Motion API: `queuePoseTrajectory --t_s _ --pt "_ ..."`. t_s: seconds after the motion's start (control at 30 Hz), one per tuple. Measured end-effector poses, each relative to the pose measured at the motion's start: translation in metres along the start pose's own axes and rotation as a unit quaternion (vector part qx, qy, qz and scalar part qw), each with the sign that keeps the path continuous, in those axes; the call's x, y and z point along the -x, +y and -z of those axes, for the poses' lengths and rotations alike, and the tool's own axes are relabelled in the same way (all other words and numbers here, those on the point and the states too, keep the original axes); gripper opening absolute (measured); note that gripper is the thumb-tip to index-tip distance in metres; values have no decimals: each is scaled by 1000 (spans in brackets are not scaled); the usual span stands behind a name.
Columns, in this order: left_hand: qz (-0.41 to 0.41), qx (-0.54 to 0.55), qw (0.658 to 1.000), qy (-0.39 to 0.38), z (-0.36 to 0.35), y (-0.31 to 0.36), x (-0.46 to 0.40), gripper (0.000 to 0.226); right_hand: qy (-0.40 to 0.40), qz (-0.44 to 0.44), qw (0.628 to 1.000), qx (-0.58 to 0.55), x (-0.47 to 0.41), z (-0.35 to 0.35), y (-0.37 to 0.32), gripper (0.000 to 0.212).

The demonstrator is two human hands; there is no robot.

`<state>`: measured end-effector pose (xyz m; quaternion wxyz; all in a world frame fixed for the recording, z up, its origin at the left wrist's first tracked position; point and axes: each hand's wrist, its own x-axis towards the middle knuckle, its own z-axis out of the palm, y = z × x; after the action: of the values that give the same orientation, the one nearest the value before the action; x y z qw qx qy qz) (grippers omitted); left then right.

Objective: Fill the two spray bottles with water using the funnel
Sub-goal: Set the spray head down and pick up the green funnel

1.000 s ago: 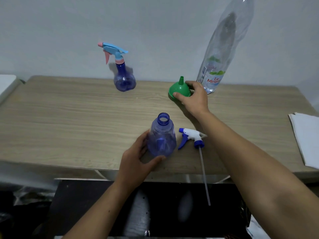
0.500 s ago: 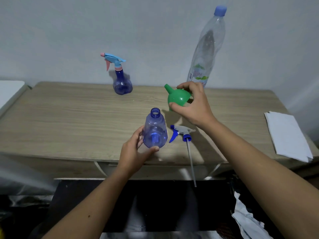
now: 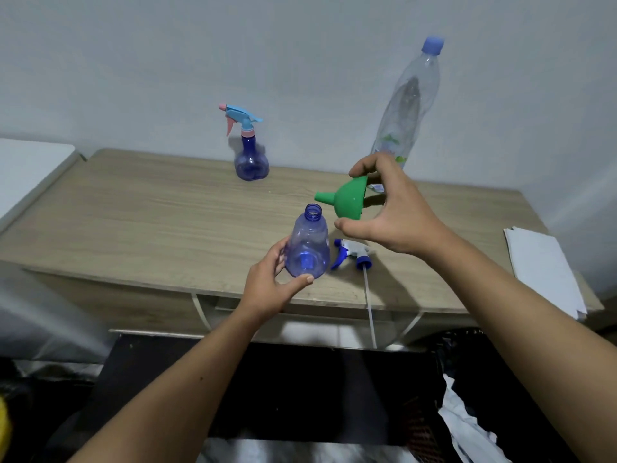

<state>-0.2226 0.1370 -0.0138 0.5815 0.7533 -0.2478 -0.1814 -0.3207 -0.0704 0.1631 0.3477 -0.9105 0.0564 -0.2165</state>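
A wooden table (image 3: 133,215) bears two spray bottles (image 3: 309,243) (image 3: 250,162), a water bottle (image 3: 409,105), a detached sprayer (image 3: 354,255) and papers (image 3: 541,265)

Both bare forearms enter from the bottom edge, angling up toward centre frame. Left hand (image 3: 267,289) at lower centre, thumb and fingers (image 3: 278,259) curled round a clear bottle (image 3: 309,248). Right hand (image 3: 394,212), raised right of centre, pinches a green funnel (image 3: 347,198) by its rim, palm away.
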Motion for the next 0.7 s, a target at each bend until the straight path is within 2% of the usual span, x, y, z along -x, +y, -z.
queuePoseTrajectory --t_s 0.17,0.27,0.33,0.7 --pt "-3 -4 1000 -2 2 1 1 89 -13 29 999 42 -6 -1 -3 63" --pt "-4 -3 1000 -4 2 0 1 88 -22 39 997 60 -8 -4 -6 70" --pt "-3 -4 1000 -8 2 -1 1 88 -23 36 997 62 -8 -6 -8 76" --pt "-3 -2 1000 -19 6 -1 1 94 -45 65 994 74 -18 -15 -16 79"
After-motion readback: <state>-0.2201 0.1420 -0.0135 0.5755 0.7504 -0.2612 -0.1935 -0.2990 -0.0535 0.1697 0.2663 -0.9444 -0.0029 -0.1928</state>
